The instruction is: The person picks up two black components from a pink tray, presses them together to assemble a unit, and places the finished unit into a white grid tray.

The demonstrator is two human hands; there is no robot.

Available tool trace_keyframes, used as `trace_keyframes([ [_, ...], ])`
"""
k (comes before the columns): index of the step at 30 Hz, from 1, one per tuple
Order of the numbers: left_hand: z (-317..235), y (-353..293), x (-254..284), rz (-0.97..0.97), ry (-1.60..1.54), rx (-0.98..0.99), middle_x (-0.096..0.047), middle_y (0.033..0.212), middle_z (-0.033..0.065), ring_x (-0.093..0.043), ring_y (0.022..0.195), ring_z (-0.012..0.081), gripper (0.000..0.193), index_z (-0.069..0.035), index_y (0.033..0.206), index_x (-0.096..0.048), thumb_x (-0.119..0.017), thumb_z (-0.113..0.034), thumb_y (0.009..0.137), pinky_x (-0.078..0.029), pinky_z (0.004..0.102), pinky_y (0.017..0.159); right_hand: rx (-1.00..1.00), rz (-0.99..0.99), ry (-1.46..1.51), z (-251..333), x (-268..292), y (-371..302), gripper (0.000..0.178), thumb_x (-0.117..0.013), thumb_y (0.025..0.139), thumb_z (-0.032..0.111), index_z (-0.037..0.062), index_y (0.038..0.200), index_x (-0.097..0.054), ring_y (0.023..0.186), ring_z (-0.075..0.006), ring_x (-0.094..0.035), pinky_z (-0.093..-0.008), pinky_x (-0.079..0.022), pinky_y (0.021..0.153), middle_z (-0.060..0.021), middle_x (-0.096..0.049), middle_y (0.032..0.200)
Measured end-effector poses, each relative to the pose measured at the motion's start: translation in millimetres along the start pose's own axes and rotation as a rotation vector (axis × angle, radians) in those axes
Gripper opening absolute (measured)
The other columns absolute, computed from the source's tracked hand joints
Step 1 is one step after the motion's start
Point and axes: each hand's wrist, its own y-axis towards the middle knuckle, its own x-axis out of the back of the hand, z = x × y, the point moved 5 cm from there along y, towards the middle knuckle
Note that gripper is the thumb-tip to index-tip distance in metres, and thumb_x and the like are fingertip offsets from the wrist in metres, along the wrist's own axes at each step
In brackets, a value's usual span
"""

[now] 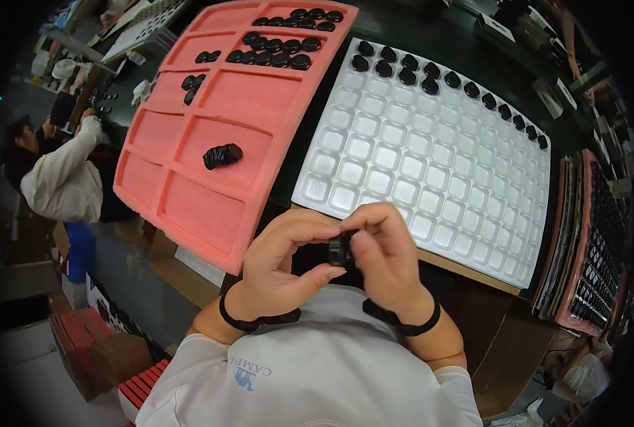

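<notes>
Close to my chest, my left hand [285, 260] and my right hand [388, 260] together pinch a small black round part [339, 250]; most of it is hidden by my fingers. Ahead of my right hand lies a white moulded tray [431, 160] of square pockets, with black round parts [431, 75] filling its far row and a few pockets of the second row. To the left sits a pink foam tray [189, 206] with compartments. A short stack of black parts [222, 155] lies in one near compartment, and several more black parts [278, 51] fill the far compartments.
A person in a white top [64, 178] works at the far left. Stacked trays holding black parts [591, 270] stand on edge at the right. Cardboard [502, 341] lies below the white tray. Red flat items [142, 388] sit at lower left.
</notes>
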Motion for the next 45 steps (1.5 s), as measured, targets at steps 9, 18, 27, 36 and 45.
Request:
trace_keyframes([
  [9, -1.2, 5.2, 1.3, 0.019, 0.119, -0.049, -0.054, 0.109, 0.0175, -0.057, 0.101, 0.0256, 0.039, 0.005, 0.112, -0.054, -0.072, 0.0, 0.077, -0.047, 0.0342, 0.087, 0.197, 0.019, -0.223, 3.1, 4.3, 4.5, 0.012, -0.046, 0.095, 0.004, 0.0026, 0.107, -0.048, 0.071, -0.0056, -0.045, -0.0203, -0.037, 0.065, -0.0012, -0.052, 0.088],
  [18, -2.2, 7.5, 3.4, 0.025, 0.171, -0.093, -0.057, 0.106, 0.017, -0.058, 0.098, 0.0251, 0.038, 0.005, 0.111, -0.055, -0.072, -0.003, 0.078, -0.047, 0.0339, 0.085, 0.196, 0.02, -0.083, 0.9, 4.9, 6.7, 0.02, -0.05, 0.093, 0.008, 0.0024, 0.112, -0.047, 0.069, -0.0057, -0.042, -0.0205, -0.037, 0.064, -0.0018, -0.053, 0.089],
  [27, -0.3, 3.8, 6.0, 0.01, 0.132, -0.084, -0.058, 0.105, 0.0171, -0.059, 0.097, 0.025, 0.037, 0.004, 0.109, -0.056, -0.074, -0.004, 0.077, -0.047, 0.0334, 0.083, 0.208, 0.085, -0.02, -2.2, 9.4, 9.1, 0.028, -0.054, 0.086, 0.001, 0.0005, 0.113, -0.046, 0.07, -0.0075, -0.042, -0.0218, -0.037, 0.062, -0.0021, -0.05, 0.086],
  [36, -4.0, 5.9, 3.1, 0.007, 0.132, -0.091, -0.059, 0.104, 0.0172, -0.06, 0.095, 0.025, 0.038, 0.003, 0.108, -0.057, -0.075, -0.005, 0.076, -0.047, 0.033, 0.083, 0.353, 0.106, -0.07, 0.4, 11.1, 8.4, 0.029, -0.054, 0.086, -0.001, 0.0004, 0.114, -0.045, 0.068, -0.0073, -0.042, -0.0221, -0.036, 0.06, -0.0028, -0.05, 0.085],
  [45, -2.6, 6.1, 2.3, 0.015, 0.164, -0.118, -0.059, 0.103, 0.0168, -0.06, 0.095, 0.0246, 0.037, 0.003, 0.108, -0.056, -0.075, -0.005, 0.077, -0.048, 0.0326, 0.082, 0.344, 0.085, -0.253, 7.5, 5.4, 6.1, 0.026, -0.051, 0.09, 0.004, 0.001, 0.115, -0.045, 0.069, -0.0067, -0.042, -0.0223, -0.036, 0.061, -0.0023, -0.051, 0.087],
])
